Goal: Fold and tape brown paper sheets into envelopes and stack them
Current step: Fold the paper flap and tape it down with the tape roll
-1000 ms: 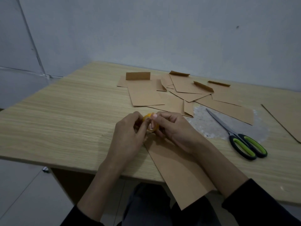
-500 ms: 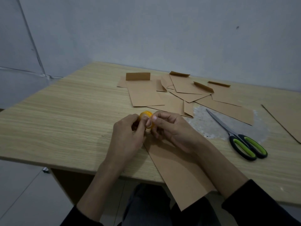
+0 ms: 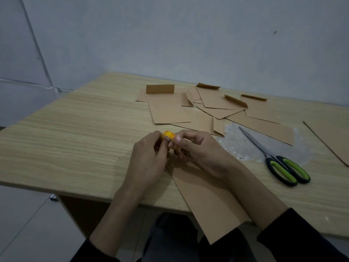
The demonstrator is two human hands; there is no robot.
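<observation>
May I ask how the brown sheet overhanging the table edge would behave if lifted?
The brown sheet is probably stiffish: its overhanging end juts out nearly flat. It looks thin, so likely light, and might slide easily.

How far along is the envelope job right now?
Done: several folded envelopes lie spread and overlapping at the far side of the table, not neatly stacked. In hand: the left hand and right hand both hold the yellow tape roll above a brown sheet overhanging the near edge. Left: taping this sheet, likely the sheet at the right edge, then stacking.
</observation>
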